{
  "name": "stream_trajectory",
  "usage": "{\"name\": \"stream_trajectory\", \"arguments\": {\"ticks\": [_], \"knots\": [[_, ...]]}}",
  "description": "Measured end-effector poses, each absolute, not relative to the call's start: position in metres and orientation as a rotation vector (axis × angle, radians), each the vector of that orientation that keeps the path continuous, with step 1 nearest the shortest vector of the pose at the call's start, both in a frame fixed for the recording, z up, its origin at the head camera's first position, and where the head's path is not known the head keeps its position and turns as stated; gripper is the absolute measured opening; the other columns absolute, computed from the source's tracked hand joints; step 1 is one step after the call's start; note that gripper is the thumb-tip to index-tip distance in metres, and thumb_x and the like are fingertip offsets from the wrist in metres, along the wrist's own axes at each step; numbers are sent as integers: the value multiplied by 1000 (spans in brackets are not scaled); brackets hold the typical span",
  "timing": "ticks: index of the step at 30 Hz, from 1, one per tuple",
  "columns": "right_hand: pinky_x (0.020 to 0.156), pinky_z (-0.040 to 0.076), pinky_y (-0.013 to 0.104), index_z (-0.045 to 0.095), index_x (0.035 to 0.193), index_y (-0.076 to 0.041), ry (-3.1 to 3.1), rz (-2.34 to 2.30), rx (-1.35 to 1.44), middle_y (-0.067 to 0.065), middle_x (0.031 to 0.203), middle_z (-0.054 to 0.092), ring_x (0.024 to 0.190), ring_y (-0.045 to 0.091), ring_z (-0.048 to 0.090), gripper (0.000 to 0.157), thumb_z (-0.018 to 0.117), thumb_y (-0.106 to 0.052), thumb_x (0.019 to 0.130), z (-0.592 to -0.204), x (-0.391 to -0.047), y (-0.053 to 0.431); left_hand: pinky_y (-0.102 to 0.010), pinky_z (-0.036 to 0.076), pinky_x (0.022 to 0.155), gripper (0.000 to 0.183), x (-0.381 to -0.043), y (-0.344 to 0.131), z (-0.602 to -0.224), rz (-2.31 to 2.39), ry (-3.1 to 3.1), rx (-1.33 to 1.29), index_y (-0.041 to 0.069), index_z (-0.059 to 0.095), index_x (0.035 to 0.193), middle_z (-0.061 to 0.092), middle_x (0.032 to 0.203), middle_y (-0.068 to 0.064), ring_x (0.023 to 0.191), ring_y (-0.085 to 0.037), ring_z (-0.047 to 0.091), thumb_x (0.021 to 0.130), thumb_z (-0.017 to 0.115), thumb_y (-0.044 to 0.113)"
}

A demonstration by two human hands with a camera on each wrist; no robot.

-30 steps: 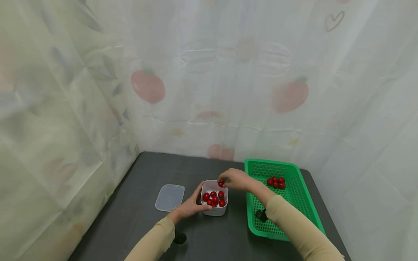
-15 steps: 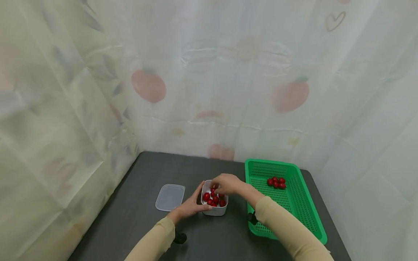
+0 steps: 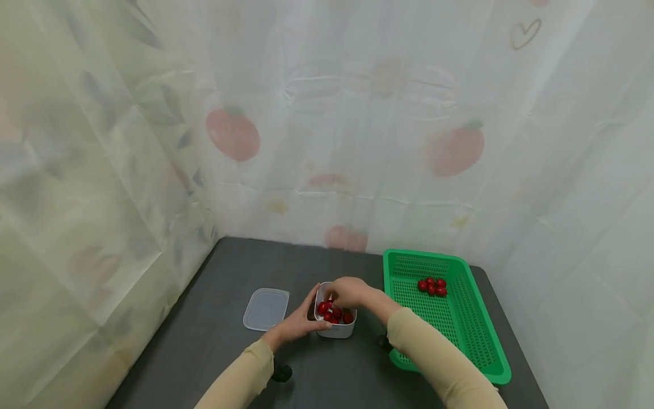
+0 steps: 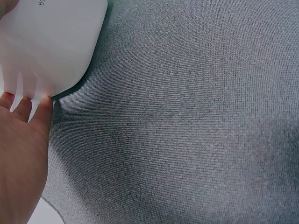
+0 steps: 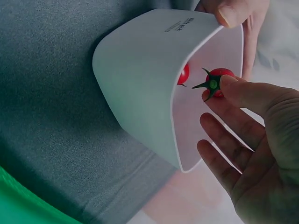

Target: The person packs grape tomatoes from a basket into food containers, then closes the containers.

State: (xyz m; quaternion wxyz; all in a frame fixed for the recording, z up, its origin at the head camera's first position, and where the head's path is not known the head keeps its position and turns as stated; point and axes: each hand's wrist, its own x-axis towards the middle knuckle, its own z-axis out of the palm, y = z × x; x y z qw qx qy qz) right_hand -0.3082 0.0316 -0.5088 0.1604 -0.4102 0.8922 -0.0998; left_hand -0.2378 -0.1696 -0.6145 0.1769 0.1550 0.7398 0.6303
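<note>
A white square-cornered container [image 3: 334, 332] holds several red cherry tomatoes [image 3: 322, 308]. My left hand [image 3: 296, 325] grips it from the left, thumb on the near side and fingers along the far left. In the left wrist view, fingertips press against the container's pale wall [image 4: 56, 42]. My right hand [image 3: 349, 293] is over the container's mouth. The right wrist view shows its thumb and forefinger pinching a cherry tomato [image 5: 219, 74] by its sides, green stem end visible, just at the opening. The other fingers are loosely bent. Another tomato [image 5: 184, 74] shows inside the container.
A green perforated basket [image 3: 485, 318] stands to the right, with several cherry tomatoes [image 3: 431, 287] grouped toward its back. Left of the container, a translucent lid [image 3: 266, 309] lies flat on the dark grey table [image 3: 204, 352]. A patterned curtain [image 3: 327, 142] hangs behind.
My right hand has moved left and lower, from the container's far right corner to over its middle, bringing the cherry tomato along. The left hand and container have stayed put.
</note>
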Motion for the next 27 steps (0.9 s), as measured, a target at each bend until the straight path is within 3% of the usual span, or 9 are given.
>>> {"name": "stream_trajectory", "arguments": {"ticks": [15, 22, 27], "knots": [[72, 54, 29, 76, 121, -18, 2551, -291, -1182, -8, 94, 70, 77, 5, 60, 26, 69, -13, 96, -511, -303, 27, -49, 42, 109, 104, -235, -170, -611, 1729, 2183, 408, 38, -5, 163, 9, 168, -15, 144, -36, 39, 97, 74, 25], [78, 55, 32, 75, 124, -18, 2582, -316, -1223, -7, 103, 72, 86, 7, 64, 26, 68, -16, 99, -506, -306, 36, -42, 46, 106, 104, -237, -170, -614, 1773, 2115, 440, 39, -8, 163, 8, 169, -12, 145, -37, 36, 99, 71, 22], [81, 56, 33, 75, 124, -18, 2630, -362, -1270, -5, 112, 73, 95, 9, 67, 25, 65, -18, 101, -504, -312, 48, -43, 45, 106, 104, -237, -170, -614, 1783, 2102, 458, 35, -9, 163, 9, 168, -16, 144, -40, 37, 99, 71, 21]]}}
